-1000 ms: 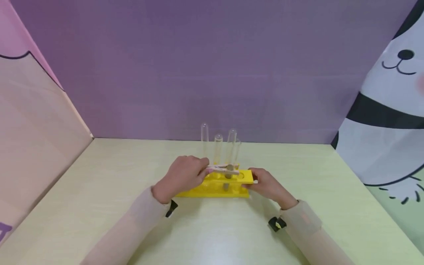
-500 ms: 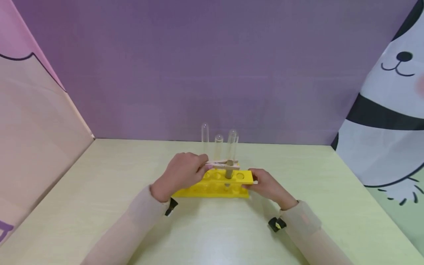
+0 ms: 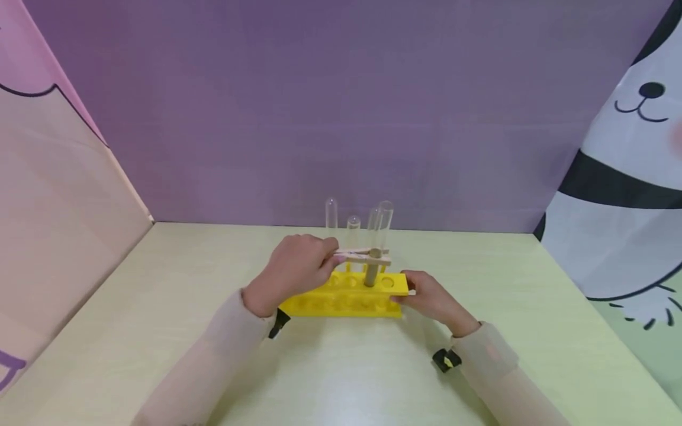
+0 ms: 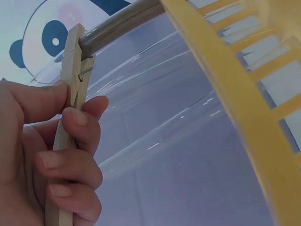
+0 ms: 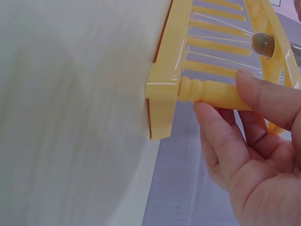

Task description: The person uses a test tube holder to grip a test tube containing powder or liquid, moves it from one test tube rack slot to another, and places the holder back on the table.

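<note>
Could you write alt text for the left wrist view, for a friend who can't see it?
A left hand grips a wooden clamp holding a brownish tube that reaches a yellow rack. Clear tubes and a cartoon panda show behind.

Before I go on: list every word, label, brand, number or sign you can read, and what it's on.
None can be read.
Yellow rack, wooden clip, clear test tubes: no legible lettering.
Right black wrist piece: a yellow patch, too small to tell whether it bears text.
</note>
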Action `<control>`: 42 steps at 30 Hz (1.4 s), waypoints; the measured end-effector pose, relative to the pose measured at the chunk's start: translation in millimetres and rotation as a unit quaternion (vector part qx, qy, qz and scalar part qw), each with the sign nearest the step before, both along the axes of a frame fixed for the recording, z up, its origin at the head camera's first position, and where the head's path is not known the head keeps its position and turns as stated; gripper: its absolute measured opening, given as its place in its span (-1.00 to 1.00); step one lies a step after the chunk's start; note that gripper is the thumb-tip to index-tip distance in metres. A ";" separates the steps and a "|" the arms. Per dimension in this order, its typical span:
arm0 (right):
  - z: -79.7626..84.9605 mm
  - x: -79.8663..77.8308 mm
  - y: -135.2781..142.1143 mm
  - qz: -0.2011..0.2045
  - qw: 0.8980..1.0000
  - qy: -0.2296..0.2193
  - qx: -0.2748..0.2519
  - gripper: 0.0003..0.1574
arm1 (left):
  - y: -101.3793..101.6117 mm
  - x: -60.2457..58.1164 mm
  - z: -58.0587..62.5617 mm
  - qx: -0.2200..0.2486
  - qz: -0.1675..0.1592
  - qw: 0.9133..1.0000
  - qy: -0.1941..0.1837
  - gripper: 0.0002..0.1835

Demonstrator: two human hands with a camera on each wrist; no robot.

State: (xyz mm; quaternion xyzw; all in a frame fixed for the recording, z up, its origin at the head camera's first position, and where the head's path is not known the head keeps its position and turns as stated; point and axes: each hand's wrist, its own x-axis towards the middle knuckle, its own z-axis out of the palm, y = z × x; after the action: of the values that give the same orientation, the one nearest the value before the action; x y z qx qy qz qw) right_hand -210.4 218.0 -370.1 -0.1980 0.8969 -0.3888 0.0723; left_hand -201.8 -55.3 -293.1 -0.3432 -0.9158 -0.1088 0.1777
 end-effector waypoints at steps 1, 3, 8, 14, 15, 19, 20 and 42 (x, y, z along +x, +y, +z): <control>0.1 -0.3 0.1 0.002 1.000 0.001 -0.002 -0.70 | 0.2 0.1 1.7 -0.002 0.003 1.000 -0.002 -0.73; 0.0 -0.9 0.4 0.006 1.000 0.002 -0.006 -0.70 | 0.4 0.6 4.9 -0.007 0.009 1.000 -0.008 -0.74; -1.2 -2.2 1.3 0.013 1.000 0.005 -0.010 -0.71 | -0.6 0.8 10.5 -0.012 0.011 1.000 -0.003 -0.69; -3.3 -3.7 2.5 0.009 1.000 0.010 -0.008 -0.73 | -0.7 -0.1 17.9 -0.002 0.002 1.000 0.008 -0.71; -3.7 -4.0 2.7 0.007 1.000 0.011 -0.006 -0.73 | -0.5 -0.3 19.1 -0.001 0.003 1.000 0.006 -0.72; -5.0 -4.7 3.2 0.002 1.000 0.011 -0.004 -0.72 | 0.6 -1.3 22.8 -0.002 0.006 1.000 -0.004 -0.75; -5.2 -4.8 3.2 0.002 1.000 0.011 -0.004 -0.72 | 0.8 -1.5 23.3 -0.003 0.006 1.000 -0.004 -0.74; -1.6 -2.4 0.0 0.003 1.000 -0.006 -0.016 -0.72 | 15.4 -1.9 24.1 0.002 -0.007 1.000 0.016 -0.69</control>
State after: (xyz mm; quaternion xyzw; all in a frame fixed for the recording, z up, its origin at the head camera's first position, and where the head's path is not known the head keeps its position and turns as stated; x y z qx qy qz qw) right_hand -212.8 218.0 -371.6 -0.1992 0.8895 -0.4041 0.0760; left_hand -203.7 -39.9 -269.0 -0.3507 -0.9103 -0.1064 0.1924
